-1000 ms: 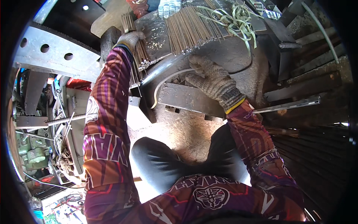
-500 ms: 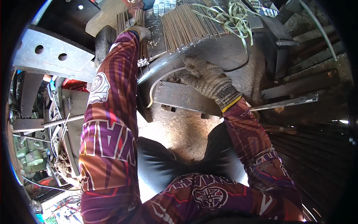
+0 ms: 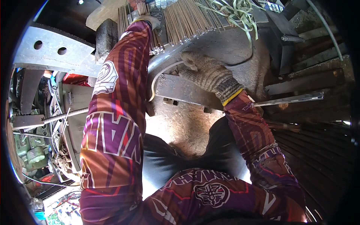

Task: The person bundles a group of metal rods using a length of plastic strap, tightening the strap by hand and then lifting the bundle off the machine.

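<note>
At the far side, my left hand (image 3: 151, 21), in a knitted glove, lies closed over a small bunch of thin metal rods (image 3: 156, 50). Pale rod ends poke out on its near side, while most of its fingers are hidden. Just right of it lies a wider row of brown metal rods (image 3: 189, 24), side by side. My right hand (image 3: 212, 73), in a grey-brown striped glove with a yellow cuff edge, hovers over or rests on a steel plate (image 3: 180, 90); I cannot tell which. Thumb and fingers are apart, with nothing visible between them.
A tangle of pale green straps (image 3: 238, 17) lies beyond the rods. A dark block (image 3: 106, 39) and a steel beam with holes (image 3: 50, 48) stand at left. A pale curved strip (image 3: 155, 80) runs beside the plate. A shiny bar (image 3: 288, 99) juts out at right.
My left hand and the small bunch of rods under it have shifted right, closer to the wider row. My right hand has stayed nearly in place. The whole view has shifted slightly.
</note>
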A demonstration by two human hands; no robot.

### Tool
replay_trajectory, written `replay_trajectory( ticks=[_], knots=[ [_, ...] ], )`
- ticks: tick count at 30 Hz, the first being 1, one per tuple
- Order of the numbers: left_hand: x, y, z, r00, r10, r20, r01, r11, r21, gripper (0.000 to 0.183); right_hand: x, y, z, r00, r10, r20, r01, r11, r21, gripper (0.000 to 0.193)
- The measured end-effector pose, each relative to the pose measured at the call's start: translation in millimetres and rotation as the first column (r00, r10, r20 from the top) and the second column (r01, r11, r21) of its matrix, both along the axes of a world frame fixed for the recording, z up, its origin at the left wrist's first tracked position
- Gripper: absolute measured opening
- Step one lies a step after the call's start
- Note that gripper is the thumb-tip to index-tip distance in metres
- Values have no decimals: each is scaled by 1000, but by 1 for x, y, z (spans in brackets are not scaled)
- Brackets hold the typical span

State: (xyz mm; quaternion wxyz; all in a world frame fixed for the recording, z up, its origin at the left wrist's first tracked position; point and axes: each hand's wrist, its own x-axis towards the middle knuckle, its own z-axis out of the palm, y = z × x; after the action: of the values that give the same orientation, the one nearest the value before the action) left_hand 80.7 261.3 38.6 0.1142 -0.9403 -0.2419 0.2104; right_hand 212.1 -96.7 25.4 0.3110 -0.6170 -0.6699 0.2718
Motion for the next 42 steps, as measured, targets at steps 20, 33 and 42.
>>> replay_trajectory(
  ticks=[20,33,42],
  knots=[
    [-3,-5,11,835,550,17,-545,831,-108,56,9,-13,42,997,-70,-30,62,971,-233,64],
    [-26,-83,43,503,731,461,-612,678,-407,103,15,-4,5,996,-36,-87,25,992,-120,64],
    [-92,-73,97,253,631,734,-390,760,-519,100,18,5,-11,990,-60,-124,41,988,-146,64]
  ],
)
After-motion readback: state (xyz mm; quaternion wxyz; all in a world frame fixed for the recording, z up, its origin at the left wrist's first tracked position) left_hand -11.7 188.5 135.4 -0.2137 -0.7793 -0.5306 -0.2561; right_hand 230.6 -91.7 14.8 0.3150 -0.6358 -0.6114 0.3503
